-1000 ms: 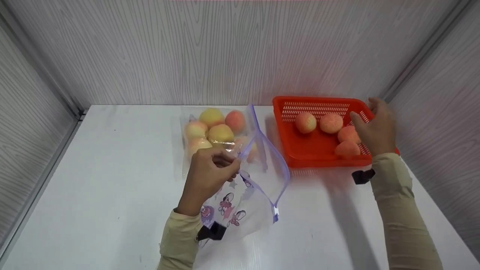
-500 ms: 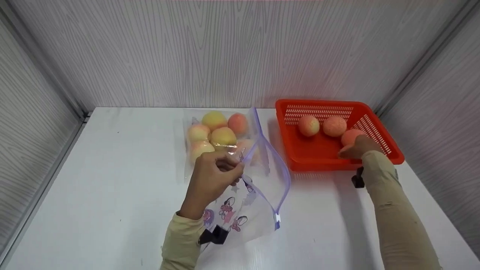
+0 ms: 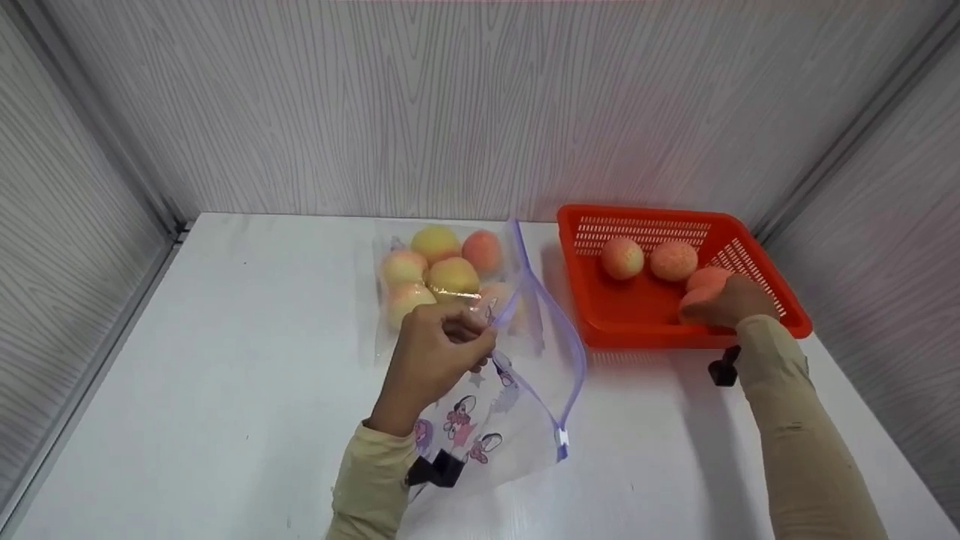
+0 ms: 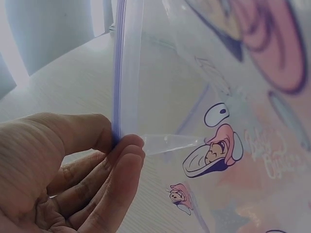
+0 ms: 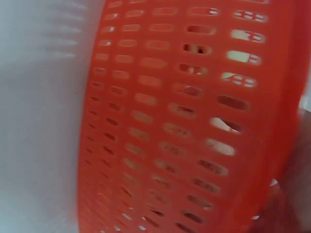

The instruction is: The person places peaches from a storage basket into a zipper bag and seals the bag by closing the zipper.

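A clear zip bag (image 3: pixel 517 427) with a purple zip strip and cartoon prints gapes on the table. My left hand (image 3: pixel 435 352) pinches its rim between thumb and fingers; in the left wrist view the thumb and fingertips meet on the purple strip (image 4: pixel 127 63). On the right stands a red plastic basket (image 3: pixel 622 334) with several peaches inside. My right hand (image 3: pixel 739 301) reaches over its front right corner and grips a peach (image 3: pixel 691 301), partly covered by the fingers. The right wrist view is mostly filled by the basket's slotted wall (image 5: pixel 160 97).
Behind the left hand lies another clear bag (image 3: pixel 386 349) filled with several yellow and pink peaches (image 3: pixel 453 276). More peaches (image 3: pixel 673 260) rest in the back of the basket. A grey wood-grain panel (image 3: pixel 375 112) closes off the far side of the white table (image 3: pixel 247 360).
My right hand has come down from above the basket's right side onto the front peach and grips it. My left hand keeps its pinch on the bag's rim.
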Demonstrator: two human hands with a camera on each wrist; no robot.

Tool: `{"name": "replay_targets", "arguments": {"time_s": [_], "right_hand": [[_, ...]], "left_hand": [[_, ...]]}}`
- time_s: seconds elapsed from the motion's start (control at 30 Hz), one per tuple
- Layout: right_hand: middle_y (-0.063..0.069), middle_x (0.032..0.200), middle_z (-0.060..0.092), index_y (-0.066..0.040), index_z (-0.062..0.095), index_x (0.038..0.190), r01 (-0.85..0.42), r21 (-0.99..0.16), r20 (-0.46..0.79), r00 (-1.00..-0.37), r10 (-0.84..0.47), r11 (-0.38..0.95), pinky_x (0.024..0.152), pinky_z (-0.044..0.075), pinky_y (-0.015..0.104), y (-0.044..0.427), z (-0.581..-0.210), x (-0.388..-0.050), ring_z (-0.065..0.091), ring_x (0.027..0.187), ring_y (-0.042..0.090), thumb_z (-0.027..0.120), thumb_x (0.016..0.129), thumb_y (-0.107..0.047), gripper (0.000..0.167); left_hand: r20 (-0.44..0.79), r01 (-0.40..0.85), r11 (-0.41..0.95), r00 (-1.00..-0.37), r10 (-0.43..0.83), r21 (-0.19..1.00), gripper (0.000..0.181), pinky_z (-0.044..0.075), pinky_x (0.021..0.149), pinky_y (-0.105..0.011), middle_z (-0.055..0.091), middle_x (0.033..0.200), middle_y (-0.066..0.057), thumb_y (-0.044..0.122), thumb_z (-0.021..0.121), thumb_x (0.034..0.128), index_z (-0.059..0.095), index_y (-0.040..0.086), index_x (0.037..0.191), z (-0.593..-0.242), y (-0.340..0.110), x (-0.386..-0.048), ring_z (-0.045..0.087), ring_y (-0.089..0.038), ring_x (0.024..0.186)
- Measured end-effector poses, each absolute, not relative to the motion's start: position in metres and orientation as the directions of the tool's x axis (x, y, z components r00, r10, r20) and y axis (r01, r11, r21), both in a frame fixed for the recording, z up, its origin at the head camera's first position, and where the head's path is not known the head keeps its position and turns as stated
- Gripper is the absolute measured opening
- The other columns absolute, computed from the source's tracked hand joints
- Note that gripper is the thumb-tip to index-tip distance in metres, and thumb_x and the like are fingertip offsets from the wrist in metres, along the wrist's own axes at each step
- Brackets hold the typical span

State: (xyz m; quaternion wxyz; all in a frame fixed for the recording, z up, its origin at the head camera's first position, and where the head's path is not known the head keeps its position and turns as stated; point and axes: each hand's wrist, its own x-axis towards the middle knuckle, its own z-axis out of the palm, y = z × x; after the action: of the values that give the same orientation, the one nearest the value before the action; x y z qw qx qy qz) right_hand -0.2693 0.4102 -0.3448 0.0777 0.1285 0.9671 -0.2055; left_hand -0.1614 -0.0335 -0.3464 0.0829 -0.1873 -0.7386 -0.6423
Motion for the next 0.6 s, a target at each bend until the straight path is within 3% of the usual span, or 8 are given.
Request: {"name": "replay_targets", "arguments": {"time_s": [0.07, 0.1, 0.27, 0.37, 0.47, 0.6], "right_hand": [[0.020, 0.101, 0.059, 0.005, 0.054, 0.113, 0.260, -0.390, -0.103, -0.966, 0.239, 0.883, 0.065, 0.050, 0.035, 0.404, -0.338, -0.262, 0.055, 0.089, 0.035, 0.075, 0.080, -0.037, 0.057], [0.020, 0.102, 0.060, 0.005, 0.054, 0.116, 0.269, -0.434, -0.062, -0.961, 0.269, 0.860, 0.065, 0.050, 0.034, 0.400, -0.334, -0.256, 0.055, 0.089, 0.035, 0.076, 0.082, -0.041, 0.061], [0.019, 0.121, 0.060, 0.006, 0.053, 0.134, 0.135, -0.639, 0.111, -0.958, 0.265, 0.757, 0.075, 0.051, 0.028, 0.370, -0.309, -0.236, 0.054, 0.100, 0.028, 0.077, 0.086, -0.048, 0.076], [0.010, 0.123, 0.059, 0.001, 0.054, 0.137, 0.005, -0.755, 0.202, -0.950, 0.240, 0.655, 0.078, 0.050, 0.024, 0.346, -0.296, -0.221, 0.052, 0.102, 0.022, 0.079, 0.086, -0.045, 0.073], [0.007, 0.122, 0.059, -0.004, 0.056, 0.137, -0.145, -0.886, 0.252, -0.948, 0.195, 0.441, 0.082, 0.053, 0.022, 0.322, -0.287, -0.205, 0.053, 0.104, 0.021, 0.081, 0.087, -0.031, 0.062], [0.014, 0.131, 0.056, -0.004, 0.055, 0.138, -0.253, -0.963, 0.258, -0.965, 0.051, 0.092, 0.094, 0.056, 0.027, 0.294, -0.283, -0.186, 0.053, 0.115, 0.030, 0.076, 0.091, -0.011, 0.052]], "left_hand": [[0.372, 0.394, 0.113, -0.912, 0.175, 0.912, 0.006, 0.060, 0.052, -0.031, 0.070, 0.066, -0.003, 0.001, 0.072, 0.0857, 0.072, 0.003, 0.080, -0.348, -0.033, -0.161, 0.066, -0.016, 0.054], [0.374, 0.396, 0.117, -0.911, 0.177, 0.911, 0.006, 0.060, 0.052, -0.031, 0.070, 0.066, -0.002, 0.001, 0.072, 0.0856, 0.072, 0.003, 0.080, -0.348, -0.033, -0.161, 0.067, -0.016, 0.055], [0.368, 0.392, 0.124, -0.913, 0.178, 0.912, 0.006, 0.059, 0.051, -0.031, 0.070, 0.066, -0.002, 0.002, 0.071, 0.0851, 0.073, 0.004, 0.080, -0.347, -0.033, -0.164, 0.067, -0.015, 0.054], [0.366, 0.389, 0.120, -0.913, 0.181, 0.913, 0.007, 0.059, 0.050, -0.031, 0.069, 0.065, -0.002, 0.001, 0.070, 0.0852, 0.073, 0.005, 0.079, -0.347, -0.032, -0.163, 0.066, -0.016, 0.053], [0.359, 0.382, 0.116, -0.916, 0.181, 0.917, 0.007, 0.059, 0.051, -0.030, 0.069, 0.065, -0.002, 0.001, 0.070, 0.0853, 0.073, 0.005, 0.079, -0.347, -0.031, -0.162, 0.066, -0.016, 0.054], [0.351, 0.375, 0.120, -0.919, 0.180, 0.919, 0.006, 0.059, 0.052, -0.030, 0.070, 0.067, -0.002, 0.002, 0.071, 0.0853, 0.073, 0.005, 0.080, -0.348, -0.029, -0.161, 0.066, -0.015, 0.055]]}}
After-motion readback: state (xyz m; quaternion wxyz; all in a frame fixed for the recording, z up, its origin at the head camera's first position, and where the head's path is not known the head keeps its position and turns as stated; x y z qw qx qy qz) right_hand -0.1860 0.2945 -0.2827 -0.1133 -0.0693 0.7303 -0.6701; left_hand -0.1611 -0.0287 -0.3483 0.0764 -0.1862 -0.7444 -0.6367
